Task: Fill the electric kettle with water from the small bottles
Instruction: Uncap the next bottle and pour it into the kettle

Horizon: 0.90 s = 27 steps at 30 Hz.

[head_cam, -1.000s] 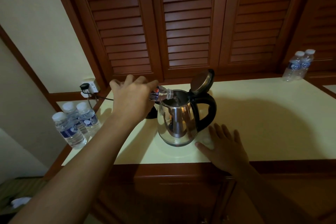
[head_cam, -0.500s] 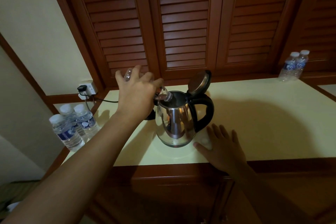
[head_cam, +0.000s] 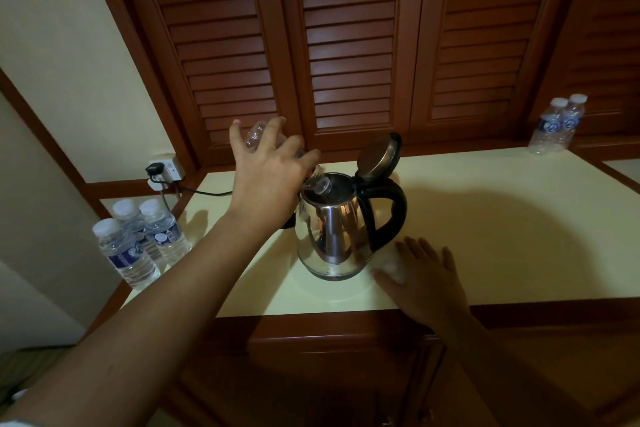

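Observation:
A steel electric kettle [head_cam: 332,236] with a black handle stands on the cream counter [head_cam: 485,225], its lid [head_cam: 379,156] hinged up. My left hand [head_cam: 268,180] grips a small clear bottle [head_cam: 258,137], tipped steeply with its base up and its neck [head_cam: 320,185] in the kettle's mouth. My right hand [head_cam: 424,276] lies flat on the counter just right of the kettle's base, fingers straight, beside a small white thing [head_cam: 389,265].
Three capped water bottles [head_cam: 138,243] stand on a lower ledge at the left. Two more bottles [head_cam: 557,125] stand at the counter's back right corner. A wall socket [head_cam: 164,170] with a black plug and cord sits behind the kettle. Louvred wooden doors [head_cam: 346,45] back the counter.
My left hand has tipped the bottle steeper, raising its base, with the neck staying in the kettle's mouth. My right hand has stayed flat on the counter.

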Tool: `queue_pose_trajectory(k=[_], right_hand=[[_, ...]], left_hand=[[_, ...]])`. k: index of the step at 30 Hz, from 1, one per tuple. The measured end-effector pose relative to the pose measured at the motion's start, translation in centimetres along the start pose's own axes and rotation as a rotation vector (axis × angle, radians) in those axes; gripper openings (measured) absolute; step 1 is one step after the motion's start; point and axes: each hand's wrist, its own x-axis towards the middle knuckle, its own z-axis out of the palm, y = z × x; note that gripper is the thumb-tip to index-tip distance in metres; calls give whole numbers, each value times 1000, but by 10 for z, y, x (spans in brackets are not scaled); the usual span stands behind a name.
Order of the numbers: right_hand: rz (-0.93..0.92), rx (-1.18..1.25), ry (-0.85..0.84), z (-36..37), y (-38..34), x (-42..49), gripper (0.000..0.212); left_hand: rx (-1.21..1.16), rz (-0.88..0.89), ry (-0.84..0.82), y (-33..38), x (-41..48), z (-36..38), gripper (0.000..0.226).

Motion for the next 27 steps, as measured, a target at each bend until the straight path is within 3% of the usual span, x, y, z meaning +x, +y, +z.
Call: queue_pose_trajectory(k=[8,11,15,19,21,24,27], right_hand=[[-33,-68,206,5,2,-2,53],[-62,-129,204,3,2,-4,46],[-102,-130,241,2,4,-6,39],[-107,-114,258,-3,2,-10,36],[-89,-33,301,-3,4,-13,35],[-88,297,418,-2,12,-26,36],[-63,548,346,-10,17,-45,37]], left_hand=[[-12,-77,25,-5,-2,0,65],[-45,-133,43,-8,-9,3,64],[-276,-282,-5,-7,-21,2,56],[-558,-458,-84,-2,-35,14,62],[-788,-505,-32,4,-51,15,60],[-1073,-472,-8,28,-87,12,49],[-1219,-367,-93,58,-117,18,53]])
